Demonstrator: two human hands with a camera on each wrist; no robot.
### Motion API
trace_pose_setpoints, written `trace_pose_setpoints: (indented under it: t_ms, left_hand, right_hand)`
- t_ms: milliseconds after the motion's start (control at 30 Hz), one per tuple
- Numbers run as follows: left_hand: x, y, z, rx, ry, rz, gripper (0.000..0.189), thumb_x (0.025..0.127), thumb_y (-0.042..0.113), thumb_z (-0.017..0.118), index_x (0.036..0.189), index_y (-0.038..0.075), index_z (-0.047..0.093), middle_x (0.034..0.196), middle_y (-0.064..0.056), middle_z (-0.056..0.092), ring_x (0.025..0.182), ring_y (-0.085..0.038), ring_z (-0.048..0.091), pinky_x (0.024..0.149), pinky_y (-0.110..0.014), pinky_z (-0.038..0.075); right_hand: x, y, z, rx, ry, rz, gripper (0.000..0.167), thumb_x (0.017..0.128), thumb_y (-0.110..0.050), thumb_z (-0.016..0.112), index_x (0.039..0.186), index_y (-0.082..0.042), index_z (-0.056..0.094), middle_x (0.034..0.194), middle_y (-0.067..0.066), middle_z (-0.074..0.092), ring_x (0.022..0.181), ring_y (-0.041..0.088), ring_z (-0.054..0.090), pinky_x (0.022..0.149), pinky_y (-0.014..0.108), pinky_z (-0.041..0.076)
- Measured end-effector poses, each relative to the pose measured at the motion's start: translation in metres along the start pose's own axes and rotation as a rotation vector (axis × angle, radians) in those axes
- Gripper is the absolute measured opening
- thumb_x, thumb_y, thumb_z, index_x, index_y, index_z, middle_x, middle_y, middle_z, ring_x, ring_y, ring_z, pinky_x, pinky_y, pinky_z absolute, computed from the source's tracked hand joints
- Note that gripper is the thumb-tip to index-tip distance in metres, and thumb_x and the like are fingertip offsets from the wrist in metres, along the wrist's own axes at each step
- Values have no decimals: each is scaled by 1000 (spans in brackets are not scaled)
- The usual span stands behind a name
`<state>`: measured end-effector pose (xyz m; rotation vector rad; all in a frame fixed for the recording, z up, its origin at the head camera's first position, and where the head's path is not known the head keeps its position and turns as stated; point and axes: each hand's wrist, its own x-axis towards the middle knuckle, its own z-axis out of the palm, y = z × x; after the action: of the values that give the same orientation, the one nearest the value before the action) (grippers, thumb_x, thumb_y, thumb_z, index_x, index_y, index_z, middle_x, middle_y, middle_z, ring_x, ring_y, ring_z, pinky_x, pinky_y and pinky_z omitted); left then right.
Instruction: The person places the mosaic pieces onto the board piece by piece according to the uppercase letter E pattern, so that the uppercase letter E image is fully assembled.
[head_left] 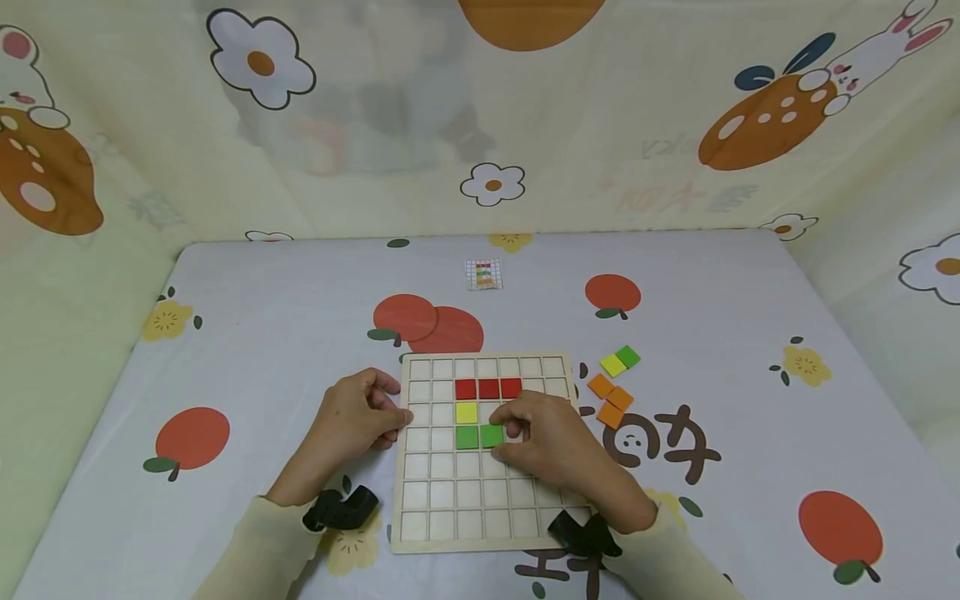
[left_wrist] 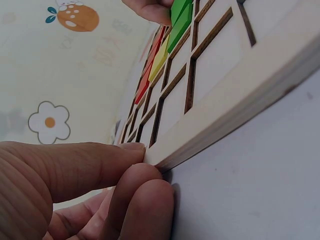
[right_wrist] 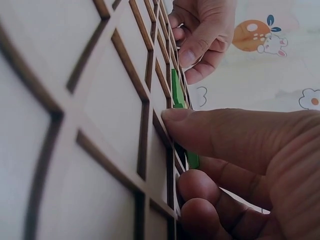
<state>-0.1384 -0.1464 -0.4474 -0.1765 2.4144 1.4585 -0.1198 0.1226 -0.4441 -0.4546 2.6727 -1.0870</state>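
A wooden grid board point(head_left: 438, 533) lies on the table, its square cells framed by raised strips. My left hand point(head_left: 360, 417) grips the board's left edge, thumb on top and fingers against the side. Over the middle of the grid, my right hand point(head_left: 558, 442) pinches a green tile point(head_left: 491, 436) between thumb and fingers at a cell. Beside it on the left sits another green tile point(head_left: 467, 437). A yellow tile point(head_left: 467, 412) lies one row above, and a row of red tiles point(head_left: 488, 389) above that. The right hand partly hides the cells under it.
Right of the board lie loose tiles: a green tile point(head_left: 628, 357), a yellow tile point(head_left: 612, 365) and several orange tiles point(head_left: 619, 398). A small pattern card point(head_left: 483, 274) with coloured squares lies behind the board. The tablecloth point(head_left: 285, 350) has printed fruit and flowers.
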Motion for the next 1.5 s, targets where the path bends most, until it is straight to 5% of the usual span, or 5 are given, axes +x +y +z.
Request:
trace_pose_setpoints:
  t_ms: [567,833,1000,1233,1500]
  left_hand:
    - [0,0,0,-13,-6,-9,34,87,4,83,114,-1,63,79,-9,66,57,-16,65,56,-30,60]
    - [1,-1,2,-7,-3,-7,34,87,4,83,113,-1,63,79,-9,67,57,-16,65,56,-30,60]
    - [1,-1,2,7,6,-23,34,87,6,84,113,0,63,79,-9,67,57,-17,65,57,-30,60]
    - [0,-2,1,3,6,-17,34,87,6,83,114,-1,62,80,-9,67,57,-17,65,57,-30,60]
    - [1,-3,2,-9,8,-3,34,87,5,84,113,0,63,79,-9,67,57,-16,65,56,-31,60]
  right_hand:
    - [-1,5,-11,39,-2,-23,28,81,-8,88,107,-9,78,82,-2,60,74,14,54,62,24,47]
    - [-1,33,-71,-29,186,12,32,86,-5,83,116,-1,75,95,10,67,84,23,62,65,29,53]
    - [2,65,-112,-133,233,116,34,91,-10,79,123,-1,73,103,16,66,88,30,62,62,30,52]
    - [7,94,-131,-189,115,277,46,93,-10,73,137,-2,65,112,25,61,95,37,58,66,33,51]
    - [12,102,-126,-230,41,295,42,91,-7,71,133,-2,67,108,23,60,96,37,54,72,37,51]
